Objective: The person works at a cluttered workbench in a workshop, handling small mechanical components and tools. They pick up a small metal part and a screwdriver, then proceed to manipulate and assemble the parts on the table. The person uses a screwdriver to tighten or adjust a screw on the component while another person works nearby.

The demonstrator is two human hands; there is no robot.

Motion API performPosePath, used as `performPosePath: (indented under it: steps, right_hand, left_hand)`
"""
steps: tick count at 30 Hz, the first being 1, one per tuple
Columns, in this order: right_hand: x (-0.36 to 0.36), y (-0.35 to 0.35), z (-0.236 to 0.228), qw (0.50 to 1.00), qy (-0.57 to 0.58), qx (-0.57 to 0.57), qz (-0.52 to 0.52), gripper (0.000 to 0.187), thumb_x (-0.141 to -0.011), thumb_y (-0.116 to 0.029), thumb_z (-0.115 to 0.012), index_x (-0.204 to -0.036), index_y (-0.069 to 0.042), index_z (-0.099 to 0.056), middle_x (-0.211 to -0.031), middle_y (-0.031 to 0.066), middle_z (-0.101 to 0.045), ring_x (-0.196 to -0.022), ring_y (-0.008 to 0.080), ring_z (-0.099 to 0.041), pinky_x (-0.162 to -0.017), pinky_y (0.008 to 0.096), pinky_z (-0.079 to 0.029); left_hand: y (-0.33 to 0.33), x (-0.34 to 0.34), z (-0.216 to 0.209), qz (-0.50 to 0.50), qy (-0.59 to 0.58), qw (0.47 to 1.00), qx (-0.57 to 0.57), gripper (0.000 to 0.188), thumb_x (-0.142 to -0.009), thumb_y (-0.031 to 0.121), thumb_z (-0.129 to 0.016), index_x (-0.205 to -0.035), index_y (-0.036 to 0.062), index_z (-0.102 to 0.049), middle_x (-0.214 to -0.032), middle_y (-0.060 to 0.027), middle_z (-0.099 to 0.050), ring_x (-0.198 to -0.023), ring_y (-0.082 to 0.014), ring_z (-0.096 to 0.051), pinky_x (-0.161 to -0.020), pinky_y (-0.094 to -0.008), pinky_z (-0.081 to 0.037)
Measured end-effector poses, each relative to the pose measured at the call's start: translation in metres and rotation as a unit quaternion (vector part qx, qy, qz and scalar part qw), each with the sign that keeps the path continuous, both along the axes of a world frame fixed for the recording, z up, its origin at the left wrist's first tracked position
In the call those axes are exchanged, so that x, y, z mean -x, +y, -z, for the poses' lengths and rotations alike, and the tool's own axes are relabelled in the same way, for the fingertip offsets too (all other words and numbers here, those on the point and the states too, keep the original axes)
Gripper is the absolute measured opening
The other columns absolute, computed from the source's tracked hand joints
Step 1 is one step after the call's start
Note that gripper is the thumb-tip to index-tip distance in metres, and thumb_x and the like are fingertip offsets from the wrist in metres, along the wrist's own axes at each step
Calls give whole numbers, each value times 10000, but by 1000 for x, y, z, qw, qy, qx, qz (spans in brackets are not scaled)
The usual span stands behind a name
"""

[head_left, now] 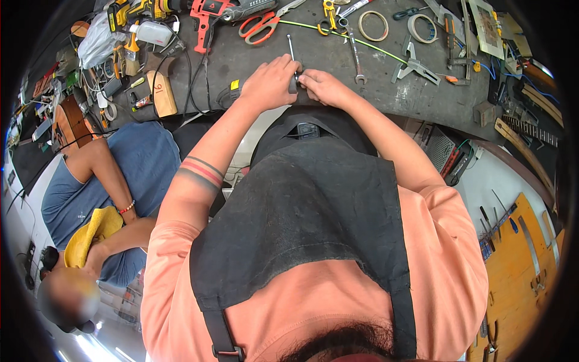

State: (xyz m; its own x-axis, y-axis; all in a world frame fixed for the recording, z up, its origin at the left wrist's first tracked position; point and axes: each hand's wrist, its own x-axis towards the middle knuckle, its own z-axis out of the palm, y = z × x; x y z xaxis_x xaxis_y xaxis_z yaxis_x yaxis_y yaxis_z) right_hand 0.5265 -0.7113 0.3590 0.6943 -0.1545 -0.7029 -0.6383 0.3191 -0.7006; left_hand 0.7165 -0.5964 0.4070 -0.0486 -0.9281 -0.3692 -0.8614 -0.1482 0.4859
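Both hands meet at the near edge of the dark workbench (253,57). My left hand (269,84) is closed round the lower end of a slim metal rod-like tool (292,49), whose small rounded tip points away from me. Right beside it, my right hand (325,88) is closed, thumb and fingertips pinched together at the same tool's near end. What lies between these fingertips is too small and covered to make out. Past the hands lie red-handled scissors (259,26) and a combination wrench (356,57).
Two tape rolls (374,26) and a caliper (416,67) lie to the right. A red power tool (202,24), cables and a wooden block (163,95) crowd the left. A co-worker (114,169) sits close on my left. A wooden tool board (518,283) stands at right.
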Motion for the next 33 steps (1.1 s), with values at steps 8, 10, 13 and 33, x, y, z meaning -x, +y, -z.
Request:
performPosePath:
  steps: [8,10,13,33]
  right_hand:
    - [-10,-20,11,992,75,-103,-15,439,-1156,-414,-599,-1134,6,-724,-757,65,-723,-445,121,-480,-421,317,-382]
    - [-6,-24,1,998,50,-37,-31,436,-1152,-420,-605,-1209,-3,-720,-828,90,-778,-452,119,-506,-433,313,-410]
    - [3,-21,-16,996,8,49,-75,413,-1162,-412,-592,-1350,-56,-687,-927,104,-830,-486,160,-587,-506,341,-499]
    - [-27,-30,-17,977,128,-132,-107,368,-1199,-396,-461,-1183,-65,-621,-644,-41,-443,-497,116,-389,-495,358,-490]
  left_hand:
    - [1,-2,2,6,-4,1000,18,645,-780,292,-885,-1337,123,-607,-1268,-98,-617,-1266,-308,-657,-1004,-483,-565]
    - [2,-1,1,3,-4,1000,18,643,-781,291,-885,-1337,127,-606,-1271,-99,-614,-1267,-306,-656,-1005,-479,-563]
    - [1,-2,1,1,-5,1000,5,637,-785,289,-885,-1335,133,-606,-1269,-98,-612,-1272,-304,-655,-1006,-476,-562]
    - [2,-2,4,-1,-2,1000,22,645,-778,291,-889,-1338,143,-607,-1237,-95,-611,-1236,-316,-660,-1011,-479,-559]
